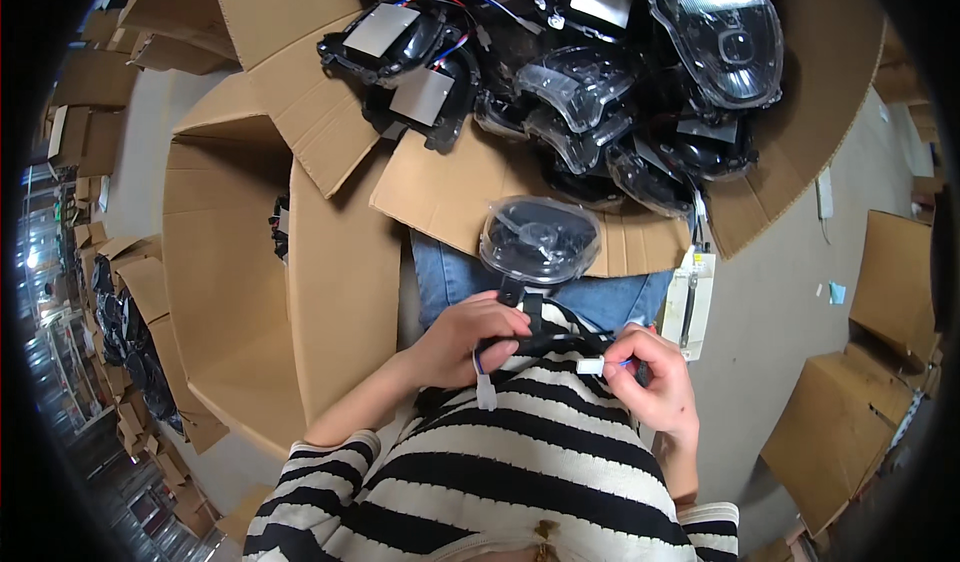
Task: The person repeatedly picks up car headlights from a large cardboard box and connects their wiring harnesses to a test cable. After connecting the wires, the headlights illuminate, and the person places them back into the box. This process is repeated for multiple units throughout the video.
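1. While the left hand [470, 340] is mostly closed on a black cable [560, 343] near the centre of the frame, the right hand [650, 374], right of centre, pinches a white connector [590, 366] by its wire end between thumb and fingertips.
2. The lamp [540, 240], clear-lensed with a dark body, sits mid-frame just above the left hand, its black bracket pointing down; whether that hand grips the bracket too, I cannot tell.
3. A white plug [486, 392] hangs below the left hand, before the striped shirt [520, 462].
4. Behind the lamp, a cardboard flap [430, 187] hides part of the blue jeans [436, 282].
5. Spare lamps [720, 42] crowd the upper middle, overlapping one another, some bearing silvery plates [382, 30] with coloured wires.
6. At left of centre, an open carton [345, 302] stands close beside the left forearm.
7. Right of the right hand is a pale panel [704, 307]; farther right, a blue scrap [836, 293] lies on the grey floor [750, 402].
8. Closed boxes [835, 432] fill the lower right; black bundles [140, 347] sit at far left.
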The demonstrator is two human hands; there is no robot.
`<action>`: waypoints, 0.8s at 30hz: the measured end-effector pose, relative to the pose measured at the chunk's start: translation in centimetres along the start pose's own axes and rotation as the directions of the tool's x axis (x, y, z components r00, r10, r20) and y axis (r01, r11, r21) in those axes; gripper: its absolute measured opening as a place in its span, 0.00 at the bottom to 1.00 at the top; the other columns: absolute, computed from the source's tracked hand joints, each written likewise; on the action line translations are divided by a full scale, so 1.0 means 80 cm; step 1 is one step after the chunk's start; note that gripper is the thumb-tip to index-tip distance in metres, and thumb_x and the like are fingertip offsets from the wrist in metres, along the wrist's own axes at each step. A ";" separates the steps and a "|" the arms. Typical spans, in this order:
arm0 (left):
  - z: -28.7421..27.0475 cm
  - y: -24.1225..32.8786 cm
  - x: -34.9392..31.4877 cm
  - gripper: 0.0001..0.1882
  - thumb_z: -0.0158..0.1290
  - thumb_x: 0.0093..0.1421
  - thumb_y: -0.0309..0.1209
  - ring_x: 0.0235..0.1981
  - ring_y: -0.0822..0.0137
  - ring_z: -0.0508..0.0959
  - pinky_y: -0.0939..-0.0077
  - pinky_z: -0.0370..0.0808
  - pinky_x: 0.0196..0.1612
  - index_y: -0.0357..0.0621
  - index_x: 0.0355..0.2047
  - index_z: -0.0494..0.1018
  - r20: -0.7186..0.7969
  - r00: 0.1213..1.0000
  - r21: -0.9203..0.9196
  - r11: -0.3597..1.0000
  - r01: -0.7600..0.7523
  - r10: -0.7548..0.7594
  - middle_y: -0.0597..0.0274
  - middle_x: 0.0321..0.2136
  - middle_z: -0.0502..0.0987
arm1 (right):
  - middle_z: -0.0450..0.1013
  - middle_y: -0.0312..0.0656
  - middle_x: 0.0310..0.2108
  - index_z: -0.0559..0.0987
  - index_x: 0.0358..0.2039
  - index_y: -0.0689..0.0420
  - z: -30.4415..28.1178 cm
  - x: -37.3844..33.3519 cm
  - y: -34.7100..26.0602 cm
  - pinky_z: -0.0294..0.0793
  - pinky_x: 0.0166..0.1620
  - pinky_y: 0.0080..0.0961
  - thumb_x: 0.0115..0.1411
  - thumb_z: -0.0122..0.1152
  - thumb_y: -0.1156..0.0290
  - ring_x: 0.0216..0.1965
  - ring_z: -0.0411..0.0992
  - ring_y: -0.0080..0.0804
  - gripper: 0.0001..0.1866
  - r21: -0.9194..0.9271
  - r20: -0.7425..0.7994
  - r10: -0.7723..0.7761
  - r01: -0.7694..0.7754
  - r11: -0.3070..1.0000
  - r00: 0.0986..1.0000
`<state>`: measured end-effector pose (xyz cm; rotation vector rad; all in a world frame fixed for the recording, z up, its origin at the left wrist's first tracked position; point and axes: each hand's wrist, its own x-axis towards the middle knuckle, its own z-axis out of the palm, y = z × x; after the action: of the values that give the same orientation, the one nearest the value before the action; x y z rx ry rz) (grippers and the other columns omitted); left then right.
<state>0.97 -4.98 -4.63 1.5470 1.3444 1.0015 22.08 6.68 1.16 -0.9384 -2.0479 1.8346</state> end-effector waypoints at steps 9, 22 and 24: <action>0.003 0.011 0.032 0.18 0.42 0.57 0.25 0.25 0.72 0.68 0.78 0.66 0.33 0.39 0.49 0.59 0.041 0.991 -0.255 0.958 0.132 -0.126 0.61 0.24 0.67 | 0.64 0.37 0.18 0.71 0.21 0.61 0.017 -0.002 -0.009 0.57 0.20 0.19 0.43 0.56 0.80 0.17 0.60 0.26 0.04 -0.012 -0.038 -0.058 0.058 0.998 0.998; 0.011 0.019 0.049 0.21 0.49 0.50 0.27 0.27 0.54 0.73 0.65 0.69 0.27 0.39 0.45 0.60 0.032 0.983 0.378 0.912 0.158 -0.183 0.53 0.31 0.69 | 0.64 0.39 0.17 0.69 0.20 0.60 0.035 0.014 -0.016 0.60 0.22 0.23 0.45 0.55 0.78 0.18 0.62 0.31 0.04 -0.022 -0.145 0.085 -0.089 0.996 0.986; 0.014 0.014 0.048 0.20 0.49 0.51 0.30 0.23 0.56 0.73 0.65 0.68 0.23 0.40 0.45 0.59 -0.005 0.992 0.442 0.890 0.114 -0.125 0.56 0.27 0.69 | 0.64 0.39 0.17 0.69 0.19 0.61 0.033 0.013 -0.013 0.61 0.22 0.24 0.44 0.55 0.78 0.18 0.63 0.32 0.04 -0.102 -0.186 0.055 -0.075 0.992 0.981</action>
<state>2.81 -1.35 -3.76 1.7695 1.7126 0.6203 19.48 5.17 1.41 -1.1704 -2.0428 1.6127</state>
